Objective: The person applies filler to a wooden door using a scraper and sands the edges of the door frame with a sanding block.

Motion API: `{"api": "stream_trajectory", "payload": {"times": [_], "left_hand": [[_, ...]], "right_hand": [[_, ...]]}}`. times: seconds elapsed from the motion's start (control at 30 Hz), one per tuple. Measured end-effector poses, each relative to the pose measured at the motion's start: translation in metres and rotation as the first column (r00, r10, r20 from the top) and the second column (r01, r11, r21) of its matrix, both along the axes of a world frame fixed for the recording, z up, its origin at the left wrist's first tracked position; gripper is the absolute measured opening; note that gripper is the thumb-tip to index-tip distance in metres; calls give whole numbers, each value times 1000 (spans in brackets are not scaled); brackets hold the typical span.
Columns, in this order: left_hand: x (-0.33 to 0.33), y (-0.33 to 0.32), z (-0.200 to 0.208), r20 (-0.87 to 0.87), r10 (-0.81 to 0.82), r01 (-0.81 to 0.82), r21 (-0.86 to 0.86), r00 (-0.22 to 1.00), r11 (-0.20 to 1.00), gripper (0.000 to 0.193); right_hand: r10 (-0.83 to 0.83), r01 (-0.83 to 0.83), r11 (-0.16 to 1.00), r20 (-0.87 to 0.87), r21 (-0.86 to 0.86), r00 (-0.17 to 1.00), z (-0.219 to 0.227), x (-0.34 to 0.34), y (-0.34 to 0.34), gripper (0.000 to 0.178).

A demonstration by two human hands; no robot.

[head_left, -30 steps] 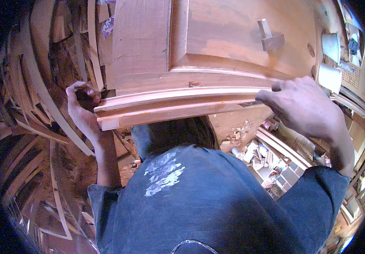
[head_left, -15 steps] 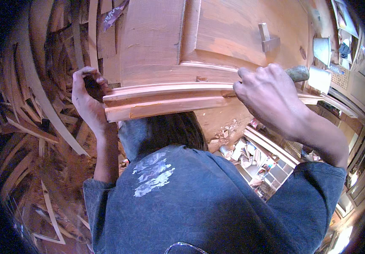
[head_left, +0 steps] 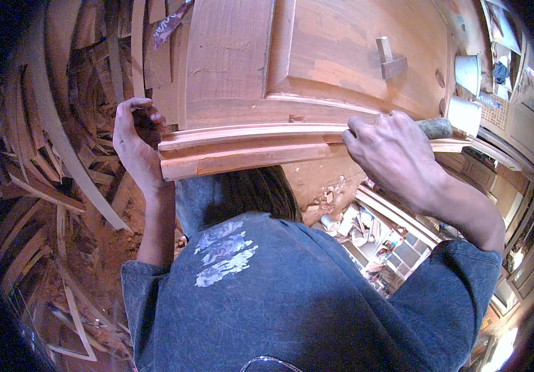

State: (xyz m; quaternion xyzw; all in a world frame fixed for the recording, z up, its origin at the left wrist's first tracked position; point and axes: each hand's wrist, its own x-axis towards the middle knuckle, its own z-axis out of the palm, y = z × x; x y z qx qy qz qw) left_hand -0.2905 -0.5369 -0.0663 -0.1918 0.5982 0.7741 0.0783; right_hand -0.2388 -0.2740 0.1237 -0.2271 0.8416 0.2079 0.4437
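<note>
A long reddish wooden rail [head_left: 248,158] with a grooved edge lies across the view. My left hand [head_left: 140,146] is at its left end, fingers curled round that end and partly in shadow. Toward the right part of the rail, my right hand [head_left: 391,146] is closed in a fist over a tool with a rounded grey-green handle [head_left: 434,128]. The handle sticks out on the far side of the fist; the tool's working end is hidden or too small to tell. Beyond the rail lies a panelled wooden door [head_left: 229,62].
A small wooden block with an upright stick [head_left: 394,67] rests on the door panel. White containers [head_left: 464,116] stand at the right. Long wood strips and offcuts [head_left: 81,167] pile up at the left. Wood chips [head_left: 329,198] and a divided tray [head_left: 397,254] of odds and ends lie nearer.
My right hand and the tool handle have shifted slightly nearer to me. My left hand stays at the rail's end; the view has moved a little.
</note>
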Motion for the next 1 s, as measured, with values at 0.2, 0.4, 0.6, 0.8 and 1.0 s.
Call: {"api": "stream_trajectory", "payload": {"times": [0.2, 0.4, 0.6, 0.8, 1.0], "left_hand": [[1, 0, 1, 29, -1, -1, 78, 1000, 997, 39], [5, 2, 1, 39, -66, 69, -72, 997, 995, 38], [2, 8, 1, 45, -45, 43, 47, 998, 998, 36], [-1, 19, -4, 26, -104, 103, 16, 994, 995, 36], [-3, 23, 3, 44, -82, 81, 31, 996, 996, 36]], "right_hand": [[-29, 27, 999, 142, 18, 989, -2, 36, -4, 13], [-190, 191, 982, -34, 12, 981, 30, 55, 4, 14], [-301, 321, 946, -245, 43, 922, 36, 47, 18, 14], [-192, 204, 979, -331, 2, 924, 7, 41, 49, 10], [-42, 64, 996, -280, 69, 959, -5, 28, 43, 12]]}}
